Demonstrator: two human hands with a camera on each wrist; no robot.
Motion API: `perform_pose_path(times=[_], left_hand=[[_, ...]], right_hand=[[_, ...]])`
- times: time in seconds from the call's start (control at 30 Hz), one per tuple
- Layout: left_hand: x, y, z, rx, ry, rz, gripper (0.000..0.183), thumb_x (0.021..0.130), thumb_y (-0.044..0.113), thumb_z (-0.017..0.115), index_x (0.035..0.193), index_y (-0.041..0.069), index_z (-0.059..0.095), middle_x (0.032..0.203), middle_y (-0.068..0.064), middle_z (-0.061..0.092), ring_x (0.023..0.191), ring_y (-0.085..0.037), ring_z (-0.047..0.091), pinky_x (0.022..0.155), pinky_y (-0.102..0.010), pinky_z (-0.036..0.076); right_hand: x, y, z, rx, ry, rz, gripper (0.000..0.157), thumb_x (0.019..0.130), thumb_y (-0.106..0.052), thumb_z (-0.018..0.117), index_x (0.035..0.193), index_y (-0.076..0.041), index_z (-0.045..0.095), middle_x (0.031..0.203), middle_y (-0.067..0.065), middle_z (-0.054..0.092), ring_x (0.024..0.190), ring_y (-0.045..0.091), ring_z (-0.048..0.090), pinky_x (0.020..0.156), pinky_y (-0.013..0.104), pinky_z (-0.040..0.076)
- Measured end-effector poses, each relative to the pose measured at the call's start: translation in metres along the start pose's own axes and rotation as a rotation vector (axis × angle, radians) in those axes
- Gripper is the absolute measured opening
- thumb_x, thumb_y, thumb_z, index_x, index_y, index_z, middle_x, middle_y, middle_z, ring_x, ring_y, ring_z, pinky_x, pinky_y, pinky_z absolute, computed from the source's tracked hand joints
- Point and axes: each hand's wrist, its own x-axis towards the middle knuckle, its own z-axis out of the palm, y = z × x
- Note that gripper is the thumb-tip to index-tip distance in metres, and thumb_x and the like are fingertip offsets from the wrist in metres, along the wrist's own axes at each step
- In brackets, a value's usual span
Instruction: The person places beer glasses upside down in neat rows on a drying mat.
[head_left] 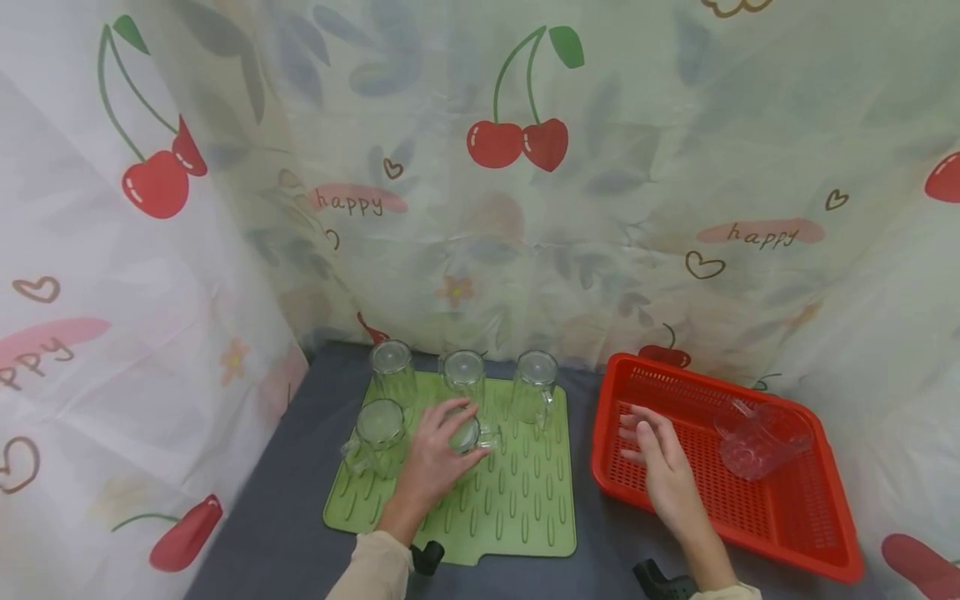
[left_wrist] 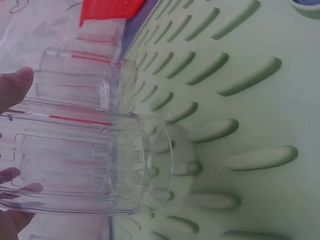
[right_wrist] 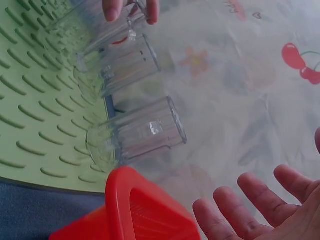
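Note:
My left hand [head_left: 435,454] curves its thumb and fingers round the base of an upside-down clear mug [head_left: 467,435] on the green mat [head_left: 517,525]. In the left wrist view this mug [left_wrist: 75,160] has its rim down at the mat; whether it bears fully on it, I cannot tell. Several more clear mugs stand upside down about it, among them one at the back right [head_left: 534,387] and one at the left [head_left: 381,433]. Above the left part of the red basket [head_left: 615,392], my right hand [head_left: 663,467] holds nothing, its fingers spread. Inside the basket lies a clear mug [head_left: 765,442] on its side.
A dark grey tabletop [head_left: 262,508] lies under the mat and basket. Behind and at both sides hangs a curtain [head_left: 420,108] printed with cherries, close to the back row of mugs. The basket's raised rim [right_wrist: 117,200] stands to the right of the mat.

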Motion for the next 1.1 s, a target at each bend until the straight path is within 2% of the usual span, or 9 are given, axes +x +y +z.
perform_pose_path(times=[0.17, 0.4, 0.6, 0.77, 0.93, 1.1], left_hand=[[-0.002, -0.002, 0.001, 0.005, -0.006, -0.021, 0.071, 0.068, 0.031, 0.096, 0.131, 0.016, 0.069, 0.137, -0.004, 0.062, 0.127, -0.025, 0.058, 0.103, -0.042, 0.056], [-0.003, -0.006, 0.004, 0.014, -0.049, -0.07, 0.071, 0.07, 0.035, 0.095, 0.134, 0.018, 0.068, 0.14, -0.002, 0.06, 0.131, -0.025, 0.056, 0.106, -0.041, 0.055], [-0.003, -0.008, 0.005, -0.006, -0.052, -0.09, 0.07, 0.069, 0.032, 0.096, 0.132, 0.019, 0.068, 0.14, -0.003, 0.061, 0.131, -0.027, 0.056, 0.104, -0.043, 0.056], [0.0, -0.009, 0.008, -0.024, -0.11, -0.161, 0.07, 0.073, 0.033, 0.093, 0.136, 0.021, 0.065, 0.143, 0.0, 0.056, 0.132, -0.025, 0.053, 0.103, -0.044, 0.056], [0.001, -0.008, 0.012, 0.012, -0.168, -0.201, 0.069, 0.076, 0.036, 0.091, 0.138, 0.024, 0.062, 0.145, 0.001, 0.053, 0.132, -0.026, 0.052, 0.103, -0.046, 0.055], [0.001, -0.008, 0.013, 0.044, -0.166, -0.201, 0.069, 0.076, 0.038, 0.09, 0.138, 0.027, 0.061, 0.146, 0.001, 0.053, 0.133, -0.028, 0.051, 0.104, -0.047, 0.054]], right_hand=[[-0.002, 0.001, -0.004, -0.021, 0.009, 0.024, 0.044, 0.112, -0.034, 0.036, 0.148, -0.009, 0.041, 0.138, 0.011, 0.055, 0.113, -0.009, 0.059, 0.09, 0.015, 0.056], [-0.004, 0.003, -0.005, -0.034, 0.013, 0.046, 0.045, 0.112, -0.034, 0.036, 0.149, -0.009, 0.04, 0.139, 0.009, 0.056, 0.114, -0.006, 0.059, 0.089, 0.015, 0.056], [-0.003, 0.003, -0.006, -0.031, 0.022, 0.075, 0.047, 0.111, -0.038, 0.037, 0.15, -0.012, 0.039, 0.141, 0.011, 0.056, 0.114, -0.008, 0.059, 0.089, 0.014, 0.055], [-0.002, 0.003, -0.007, -0.046, 0.029, 0.097, 0.047, 0.111, -0.039, 0.038, 0.151, -0.014, 0.038, 0.142, 0.007, 0.056, 0.113, -0.01, 0.058, 0.09, 0.013, 0.054], [-0.002, 0.003, -0.006, -0.033, 0.021, 0.096, 0.048, 0.111, -0.04, 0.037, 0.151, -0.013, 0.039, 0.143, 0.011, 0.055, 0.114, -0.008, 0.059, 0.09, 0.013, 0.054], [-0.004, 0.002, -0.005, -0.034, 0.016, 0.093, 0.049, 0.111, -0.04, 0.037, 0.151, -0.011, 0.039, 0.143, 0.013, 0.055, 0.113, -0.01, 0.058, 0.09, 0.012, 0.053]])
